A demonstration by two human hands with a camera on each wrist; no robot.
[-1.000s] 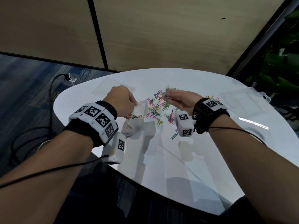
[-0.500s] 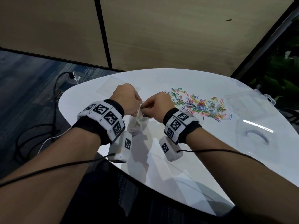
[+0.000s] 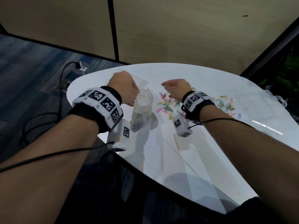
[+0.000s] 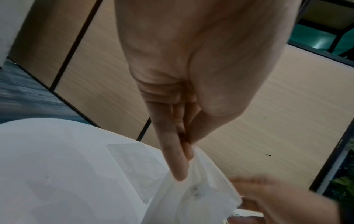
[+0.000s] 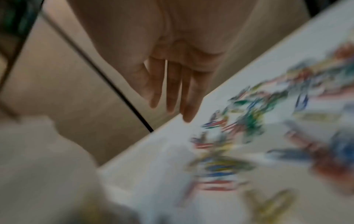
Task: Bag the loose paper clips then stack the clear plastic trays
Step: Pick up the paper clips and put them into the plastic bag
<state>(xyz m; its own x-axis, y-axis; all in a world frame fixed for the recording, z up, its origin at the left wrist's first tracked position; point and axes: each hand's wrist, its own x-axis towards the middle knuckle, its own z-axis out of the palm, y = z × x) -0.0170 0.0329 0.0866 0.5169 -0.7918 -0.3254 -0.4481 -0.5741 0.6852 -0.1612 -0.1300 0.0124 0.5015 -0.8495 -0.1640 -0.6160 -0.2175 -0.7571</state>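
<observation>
My left hand (image 3: 129, 94) pinches the rim of a clear plastic bag (image 3: 142, 109) and holds it upright over the white table (image 3: 210, 159); a dark clump of clips shows in its bottom. In the left wrist view thumb and fingers (image 4: 182, 159) pinch the bag's (image 4: 195, 197) top edge. My right hand (image 3: 174, 88) hovers open and empty above the heap of coloured paper clips (image 3: 168, 105), its straight fingers (image 5: 172, 94) pointing down over the blurred clips (image 5: 239, 128). A clear plastic tray (image 3: 258, 104) lies at the far right of the table.
A second flat clear bag (image 4: 134, 159) lies on the table behind my left hand. More clips (image 3: 226, 105) spread right toward the tray. Cables (image 3: 48, 113) run over the dark carpet left of the table. Beige wall panels stand behind.
My right hand left the mouth of the bag and swung right, back over the clip heap, now open. The left hand kept its hold on the bag.
</observation>
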